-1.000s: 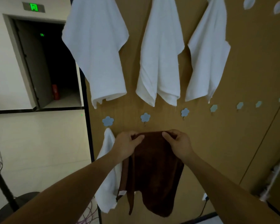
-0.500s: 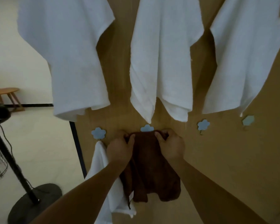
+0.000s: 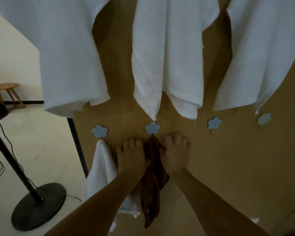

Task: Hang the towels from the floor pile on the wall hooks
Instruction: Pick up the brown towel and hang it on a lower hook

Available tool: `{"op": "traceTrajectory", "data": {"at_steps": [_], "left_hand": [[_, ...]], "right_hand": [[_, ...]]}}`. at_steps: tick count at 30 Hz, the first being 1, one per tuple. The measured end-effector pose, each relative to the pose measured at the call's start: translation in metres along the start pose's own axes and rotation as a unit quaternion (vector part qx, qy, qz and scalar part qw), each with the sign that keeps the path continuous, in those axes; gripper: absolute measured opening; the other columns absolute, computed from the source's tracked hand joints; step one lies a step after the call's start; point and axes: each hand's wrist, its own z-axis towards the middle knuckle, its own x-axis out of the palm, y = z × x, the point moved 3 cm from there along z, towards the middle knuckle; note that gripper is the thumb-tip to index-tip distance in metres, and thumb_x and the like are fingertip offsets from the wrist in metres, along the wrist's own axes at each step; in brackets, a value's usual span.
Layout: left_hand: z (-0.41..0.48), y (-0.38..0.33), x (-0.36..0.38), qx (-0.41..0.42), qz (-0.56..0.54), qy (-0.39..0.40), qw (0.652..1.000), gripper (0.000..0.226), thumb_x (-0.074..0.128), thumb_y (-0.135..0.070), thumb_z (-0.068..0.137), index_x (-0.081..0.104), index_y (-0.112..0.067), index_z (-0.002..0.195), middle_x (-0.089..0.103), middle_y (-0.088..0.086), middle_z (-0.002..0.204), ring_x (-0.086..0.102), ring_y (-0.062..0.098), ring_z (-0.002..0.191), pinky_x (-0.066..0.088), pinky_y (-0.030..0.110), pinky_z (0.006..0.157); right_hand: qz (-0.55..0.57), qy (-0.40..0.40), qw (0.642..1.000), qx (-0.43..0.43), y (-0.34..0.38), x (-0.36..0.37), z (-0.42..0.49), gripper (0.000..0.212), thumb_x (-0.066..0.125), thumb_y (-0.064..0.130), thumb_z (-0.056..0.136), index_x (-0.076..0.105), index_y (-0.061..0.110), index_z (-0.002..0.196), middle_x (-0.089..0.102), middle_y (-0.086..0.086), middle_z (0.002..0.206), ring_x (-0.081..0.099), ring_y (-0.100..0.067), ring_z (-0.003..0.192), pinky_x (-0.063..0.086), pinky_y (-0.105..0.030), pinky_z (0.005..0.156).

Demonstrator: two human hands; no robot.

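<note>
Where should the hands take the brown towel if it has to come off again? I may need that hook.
Probably at the bunched top of the brown towel, just under the flower hook, coming from the front. All its folds gather there, so lifting the bunch frees it; below, the loose tail would only drag.

No text, label, brand, number or sign can be read anywhere in this view.
</note>
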Motion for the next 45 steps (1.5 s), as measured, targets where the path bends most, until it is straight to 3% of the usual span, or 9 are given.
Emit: {"op": "traceTrajectory", "data": {"at_steps": [3, 9, 16, 19, 24, 28, 32, 40, 45], "left_hand": [[-0.007, -0.007, 0.008, 0.153, 0.046, -0.059, 0.985, 0.032, 0.058, -0.035, 0.082, 0.054, -0.017, 0.109, 0.061, 0.004, 0.098, 0.057, 0.024, 0.085, 0.044, 0.036, 0.075], [-0.027, 0.020, 0.056, 0.161, 0.055, 0.201, 0.965, 0.055, 0.045, -0.029, 0.097, 0.021, -0.017, 0.146, 0.040, 0.008, 0.142, 0.061, 0.025, 0.099, 0.047, 0.031, 0.067], [-0.008, -0.008, 0.020, -0.046, -0.420, 0.059, 0.904, 0.040, 0.052, -0.021, 0.090, 0.046, -0.020, 0.130, 0.060, -0.013, 0.096, 0.058, -0.003, 0.078, 0.044, 0.007, 0.060], [-0.015, -0.020, 0.022, -0.054, -0.448, 0.092, 0.888, 0.041, 0.056, -0.012, 0.088, 0.045, -0.015, 0.128, 0.058, -0.009, 0.098, 0.060, 0.009, 0.090, 0.042, 0.009, 0.064], [-0.030, -0.014, 0.034, -0.077, -0.461, 0.136, 0.874, 0.015, 0.051, 0.001, 0.088, 0.056, -0.007, 0.101, 0.058, -0.005, 0.072, 0.059, 0.011, 0.068, 0.043, 0.009, 0.054], [-0.040, 0.003, 0.046, -0.065, -0.423, 0.211, 0.879, 0.021, 0.058, 0.000, 0.085, 0.055, -0.016, 0.073, 0.052, -0.009, 0.059, 0.053, 0.001, 0.055, 0.040, 0.013, 0.052], [-0.075, 0.017, 0.082, -0.094, -0.258, 0.339, 0.900, 0.015, 0.060, -0.016, 0.089, 0.055, -0.011, 0.103, 0.056, -0.001, 0.091, 0.055, 0.010, 0.080, 0.049, 0.018, 0.065], [-0.097, 0.025, 0.084, -0.098, -0.329, 0.431, 0.835, 0.034, 0.071, -0.019, 0.084, 0.061, -0.003, 0.113, 0.066, 0.009, 0.110, 0.063, 0.022, 0.103, 0.053, 0.031, 0.087], [-0.138, 0.029, 0.068, 0.034, -0.206, 0.516, 0.831, 0.048, 0.065, -0.029, 0.087, 0.053, -0.005, 0.126, 0.058, 0.010, 0.127, 0.055, 0.026, 0.118, 0.045, 0.031, 0.095]], "right_hand": [[0.151, 0.105, 0.982, -0.039, 0.002, 0.010, -0.006, 0.023, 0.059, 0.010, 0.089, 0.068, 0.011, 0.111, 0.064, -0.011, 0.106, 0.061, -0.029, 0.096, 0.049, -0.037, 0.084], [0.263, 0.192, 0.946, -0.009, -0.006, 0.021, -0.029, 0.056, 0.054, 0.022, 0.092, 0.036, 0.016, 0.146, 0.047, -0.004, 0.137, 0.051, -0.020, 0.119, 0.044, -0.033, 0.101], [0.321, 0.197, 0.926, 0.006, -0.008, 0.030, -0.026, 0.055, 0.058, 0.015, 0.093, 0.039, 0.014, 0.144, 0.054, 0.000, 0.132, 0.054, -0.015, 0.116, 0.041, -0.022, 0.100], [0.360, 0.222, 0.906, 0.005, -0.008, 0.033, -0.026, 0.050, 0.060, 0.011, 0.092, 0.045, 0.013, 0.140, 0.051, 0.011, 0.123, 0.050, -0.005, 0.113, 0.033, -0.003, 0.095], [0.426, 0.296, 0.851, 0.077, -0.027, 0.032, -0.023, 0.044, 0.052, -0.002, 0.087, 0.056, 0.020, 0.124, 0.062, 0.011, 0.113, 0.059, -0.008, 0.106, 0.047, -0.027, 0.096], [0.358, 0.337, 0.868, 0.072, -0.031, 0.037, -0.042, 0.037, 0.050, 0.007, 0.093, 0.052, 0.013, 0.130, 0.062, 0.000, 0.122, 0.059, -0.014, 0.108, 0.046, -0.021, 0.091], [0.237, 0.398, 0.883, 0.074, -0.036, 0.045, -0.073, 0.052, 0.052, 0.008, 0.089, 0.040, 0.011, 0.139, 0.060, -0.012, 0.129, 0.058, -0.027, 0.117, 0.047, -0.035, 0.097], [0.103, 0.407, 0.896, 0.144, -0.042, 0.008, -0.117, 0.079, 0.061, 0.041, 0.090, 0.020, 0.015, 0.152, 0.035, -0.006, 0.151, 0.039, -0.023, 0.135, 0.034, -0.032, 0.110], [0.072, 0.407, 0.885, 0.215, -0.033, -0.034, -0.169, 0.080, 0.061, 0.042, 0.091, 0.017, 0.016, 0.153, 0.029, -0.006, 0.154, 0.035, -0.024, 0.137, 0.032, -0.034, 0.111]]}}
